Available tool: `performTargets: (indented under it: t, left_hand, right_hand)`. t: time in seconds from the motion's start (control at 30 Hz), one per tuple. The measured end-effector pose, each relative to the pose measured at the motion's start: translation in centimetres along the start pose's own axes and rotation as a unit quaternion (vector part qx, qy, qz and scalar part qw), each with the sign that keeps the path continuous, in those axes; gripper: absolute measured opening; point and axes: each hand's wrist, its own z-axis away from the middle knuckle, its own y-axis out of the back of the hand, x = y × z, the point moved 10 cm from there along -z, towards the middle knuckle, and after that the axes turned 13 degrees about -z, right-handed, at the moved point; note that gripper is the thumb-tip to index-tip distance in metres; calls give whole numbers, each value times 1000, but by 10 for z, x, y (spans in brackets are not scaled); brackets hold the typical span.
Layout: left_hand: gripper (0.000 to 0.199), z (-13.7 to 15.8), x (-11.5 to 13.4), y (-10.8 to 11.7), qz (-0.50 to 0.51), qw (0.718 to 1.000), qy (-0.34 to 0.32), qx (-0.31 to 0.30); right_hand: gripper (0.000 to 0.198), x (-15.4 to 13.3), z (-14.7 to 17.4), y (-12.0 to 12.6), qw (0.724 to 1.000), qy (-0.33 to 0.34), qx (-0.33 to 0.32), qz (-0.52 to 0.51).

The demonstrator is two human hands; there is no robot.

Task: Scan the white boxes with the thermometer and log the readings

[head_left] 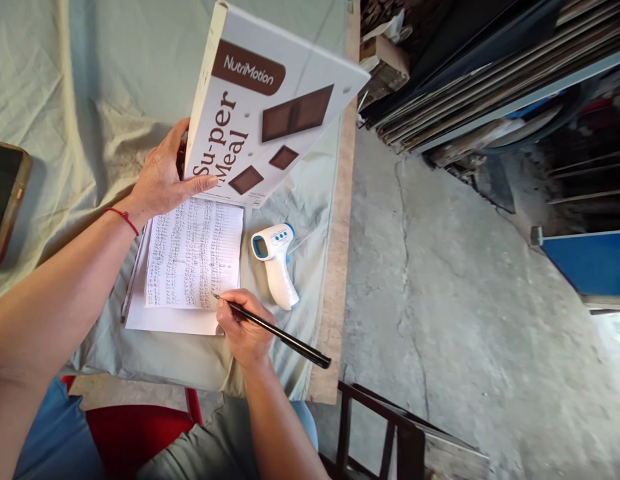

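My left hand (167, 170) grips a white box (290, 63) with brown panels, printed "NutriMotion" and "Su-per Meal", by its lower left side, thumb across the front. The box is tilted above the far end of a sheet of paper (190, 260) covered in handwritten columns, which lies on further white sheets (175, 321). In my right hand (246, 327) is a black pen (290, 341), its tip at the lower right part of the writing. A white and blue infrared thermometer (276, 263) lies just right of the papers.
A grey-green cloth (35, 87) covers the table, whose wooden edge (334, 300) shows on the right. At the far left lies a phone (5, 200). Below are a red chair (135, 430) and a dark frame (375, 427). Stacked boards (490, 73) stand beyond the concrete floor (455, 320).
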Motion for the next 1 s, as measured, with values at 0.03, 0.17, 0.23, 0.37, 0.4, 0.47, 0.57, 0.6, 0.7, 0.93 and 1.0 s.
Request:
performTargets:
  t: [0.03, 0.17, 0.23, 0.37, 0.4, 0.47, 0.57, 0.6, 0.7, 0.93, 1.0]
  left_hand:
    - [86, 0, 1, 0, -2, 1000, 3, -1]
    - [84, 0, 4, 0, -3, 1000, 13, -7]
    - [84, 0, 4, 0, -3, 1000, 13, -8]
    - [84, 0, 3, 1, -12, 1000, 1, 3]
    - [84, 0, 3, 2, -14, 1000, -2, 8]
    - [84, 0, 3, 2, -15, 1000, -4, 11]
    - [85, 0, 3, 0, -13, 1000, 3, 0]
    - [85, 0, 4, 0, -13, 1000, 7, -3]
    - [91, 0, 5, -1, -15, 1000, 13, -13]
    - [96, 0, 7, 0, -15, 1000, 19, -16]
    - [95, 0, 7, 1, -10, 1000, 20, -13]
  right_hand:
    - [12, 2, 0, 1, 1000, -7, 6, -5]
    - [11, 0, 0, 0, 1000, 2, 0, 19]
    - [11, -2, -1, -1, 999, 12, -6, 35]
    - [12, -5, -2, 0, 999, 20, 2, 44]
    - [12, -6, -3, 0, 999, 21, 3, 42]
    - [12, -7, -2, 0, 999, 26, 1, 39]
    - [13, -7, -2, 0, 999, 27, -3, 38]
    - [13, -6, -2, 0, 999, 22, -2, 39]
    - [12, -4, -1, 1, 999, 17, 0, 48]
    - [11, -6, 0, 2, 998, 32, 6, 54]
    - [11, -6, 0, 2, 998, 34, 7, 58]
